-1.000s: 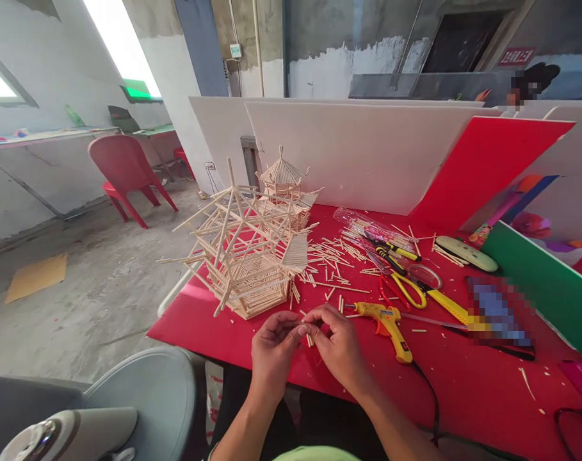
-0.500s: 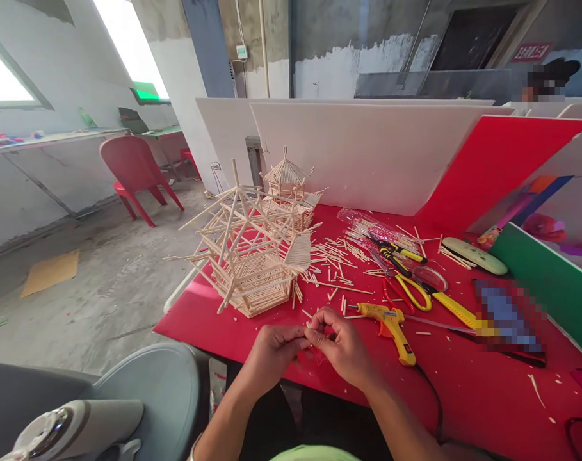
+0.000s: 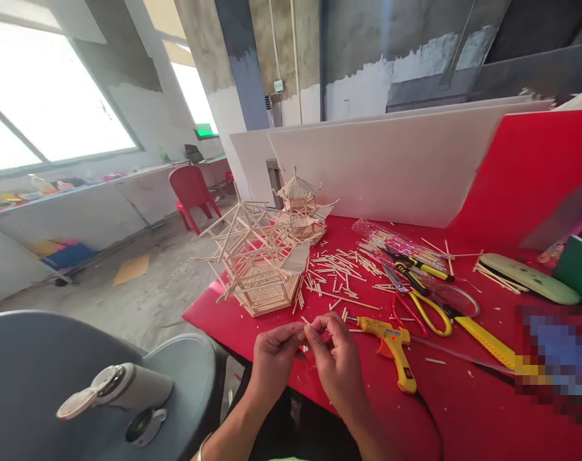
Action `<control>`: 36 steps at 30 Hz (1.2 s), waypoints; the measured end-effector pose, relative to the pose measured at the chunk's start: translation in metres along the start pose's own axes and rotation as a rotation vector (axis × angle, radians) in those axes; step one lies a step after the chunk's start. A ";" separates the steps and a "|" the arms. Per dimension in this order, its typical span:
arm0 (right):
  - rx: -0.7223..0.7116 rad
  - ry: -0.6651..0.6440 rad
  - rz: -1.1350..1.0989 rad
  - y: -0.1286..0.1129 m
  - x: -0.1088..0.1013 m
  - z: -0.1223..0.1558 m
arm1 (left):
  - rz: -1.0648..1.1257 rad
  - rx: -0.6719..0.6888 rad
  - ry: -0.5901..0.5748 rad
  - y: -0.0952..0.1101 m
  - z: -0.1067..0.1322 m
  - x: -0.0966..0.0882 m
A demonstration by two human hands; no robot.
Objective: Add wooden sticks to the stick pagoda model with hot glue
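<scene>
My left hand (image 3: 276,358) and my right hand (image 3: 336,352) meet over the table's front edge, fingertips pinched together. Whatever lies between the fingers is small and mostly hidden; a pale bit of stick (image 3: 306,320) shows at the fingertips, but I cannot tell if it is held or on the table. Just beyond stands an open pavilion frame of thin wooden sticks (image 3: 266,288), with a plank-like roof panel (image 3: 296,258) on one side. A yellow hot glue gun (image 3: 389,342) lies beside my right hand, nozzle pointing left. Loose short sticks (image 3: 339,266) are scattered past my hands.
Behind the frame stands a smaller roofed stick pavilion (image 3: 299,198). Rightward lie yellow-handled scissors (image 3: 432,314), pliers (image 3: 410,266), a yellow cutter (image 3: 483,339) and a pale green case (image 3: 528,278). White boards (image 3: 377,166) back the red table (image 3: 463,416). A flask (image 3: 137,384) stands on a grey stool (image 3: 189,378) at left.
The view has swung left, so more of the windows and floor shows. My hands stay pinched together, with the right hand turned slightly more upright.
</scene>
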State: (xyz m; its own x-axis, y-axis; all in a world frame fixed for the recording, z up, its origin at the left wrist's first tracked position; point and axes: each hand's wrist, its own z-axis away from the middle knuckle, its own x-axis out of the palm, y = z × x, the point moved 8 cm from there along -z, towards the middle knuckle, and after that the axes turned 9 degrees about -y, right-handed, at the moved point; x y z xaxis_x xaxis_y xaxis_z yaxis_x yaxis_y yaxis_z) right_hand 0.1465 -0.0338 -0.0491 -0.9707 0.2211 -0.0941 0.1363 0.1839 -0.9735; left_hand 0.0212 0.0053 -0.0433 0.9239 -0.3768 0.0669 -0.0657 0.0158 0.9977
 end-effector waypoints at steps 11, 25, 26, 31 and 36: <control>-0.119 -0.146 -0.233 -0.010 -0.034 0.009 | -0.011 -0.078 -0.028 0.018 0.020 0.043; -0.204 -0.184 -0.120 -0.023 -0.035 0.018 | -0.270 -0.034 0.141 0.043 0.044 0.050; -0.158 -0.219 -0.196 -0.021 -0.032 0.018 | -0.239 -0.023 0.151 0.043 0.044 0.049; 0.021 -0.307 -0.437 -0.012 -0.027 0.015 | -0.143 -0.020 0.130 0.040 0.044 0.048; -0.036 -0.237 -0.325 -0.013 -0.040 0.011 | -0.159 -0.078 -0.026 0.034 0.033 0.054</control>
State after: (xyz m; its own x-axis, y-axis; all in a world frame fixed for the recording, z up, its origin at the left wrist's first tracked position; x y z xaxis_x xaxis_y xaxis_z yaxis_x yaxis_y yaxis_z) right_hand 0.1818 -0.0560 -0.0353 -0.9826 -0.0799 0.1676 -0.1823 0.2424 -0.9529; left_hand 0.0565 -0.0453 -0.0058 0.9100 -0.4045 -0.0911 0.1108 0.0256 0.9935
